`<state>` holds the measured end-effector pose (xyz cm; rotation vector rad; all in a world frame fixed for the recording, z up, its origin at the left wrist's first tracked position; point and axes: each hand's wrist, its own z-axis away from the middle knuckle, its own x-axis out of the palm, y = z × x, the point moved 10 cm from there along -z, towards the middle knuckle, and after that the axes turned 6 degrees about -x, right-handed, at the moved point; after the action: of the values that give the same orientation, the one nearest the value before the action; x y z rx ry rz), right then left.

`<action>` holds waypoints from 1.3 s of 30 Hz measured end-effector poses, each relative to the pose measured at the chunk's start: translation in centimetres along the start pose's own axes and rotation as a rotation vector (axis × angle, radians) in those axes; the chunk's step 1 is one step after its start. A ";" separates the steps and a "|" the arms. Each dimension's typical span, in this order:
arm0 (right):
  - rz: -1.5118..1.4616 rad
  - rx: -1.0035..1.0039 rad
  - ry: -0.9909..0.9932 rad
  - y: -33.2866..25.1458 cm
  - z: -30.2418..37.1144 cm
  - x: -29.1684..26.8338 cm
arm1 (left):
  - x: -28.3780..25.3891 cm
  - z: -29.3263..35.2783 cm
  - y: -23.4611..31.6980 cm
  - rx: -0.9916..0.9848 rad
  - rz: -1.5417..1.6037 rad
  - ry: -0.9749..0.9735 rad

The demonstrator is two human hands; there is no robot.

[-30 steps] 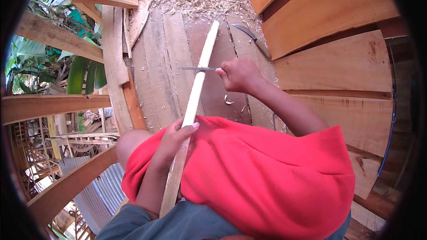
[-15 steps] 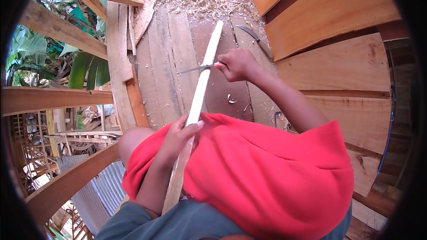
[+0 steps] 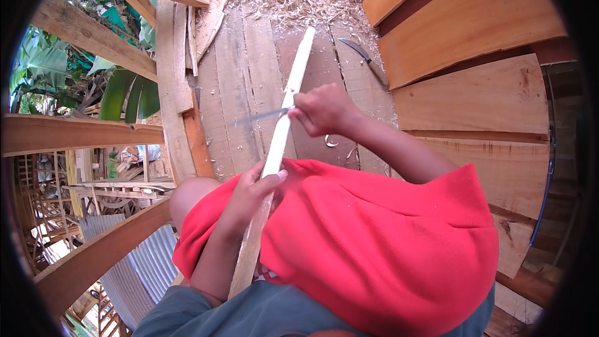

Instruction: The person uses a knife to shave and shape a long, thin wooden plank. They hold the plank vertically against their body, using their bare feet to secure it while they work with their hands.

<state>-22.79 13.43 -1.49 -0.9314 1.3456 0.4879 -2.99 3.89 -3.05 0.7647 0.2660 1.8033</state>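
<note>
Your left hand (image 3: 251,195) grips the pale stick (image 3: 278,143) slanting over the plank floor (image 3: 228,87) while your right hand (image 3: 324,110) holds a blurred blade (image 3: 261,115), perhaps a knife's, across it, evidently shaving the wood, which calls next for an even stroke.

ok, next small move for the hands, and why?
I'd probably shift the knife farther up the stick, toward its far end. The right hand holds it with the blade across the stick, and a small rough bit seems to show just beyond the blade, while the left hand grips the stick lower down.
</note>
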 end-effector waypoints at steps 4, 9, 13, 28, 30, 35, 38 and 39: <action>0.063 -0.021 -0.013 2.2 -0.3 -0.4 | -0.4 -0.9 -0.4 -0.013 -0.034 -0.033; 0.029 0.013 0.072 2.9 0.2 -0.9 | 0.2 0.3 0.1 0.014 0.011 -0.048; 0.026 0.028 0.025 0.7 0.8 -0.8 | -0.1 -0.1 0.3 0.011 0.018 -0.048; 0.050 0.203 -0.015 9.9 -0.7 -1.5 | 0.9 0.1 0.0 0.031 -0.029 -0.059; 0.043 0.330 0.000 11.8 0.0 -1.7 | 0.9 -0.2 -0.5 0.032 -0.004 -0.065; -0.056 -0.019 -0.167 0.1 0.4 -0.9 | 1.0 0.5 0.3 0.005 0.033 -0.053; -0.038 0.027 -0.102 5.4 0.1 -0.6 | 1.6 0.8 0.0 -0.026 0.097 -0.109; -0.038 0.065 -0.045 7.6 0.1 -0.6 | 1.8 0.6 -0.1 -0.032 0.089 -0.120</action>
<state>-28.70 17.93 -3.07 -0.8861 1.2930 0.4308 -2.89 5.40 -1.94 0.8705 0.1254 1.8324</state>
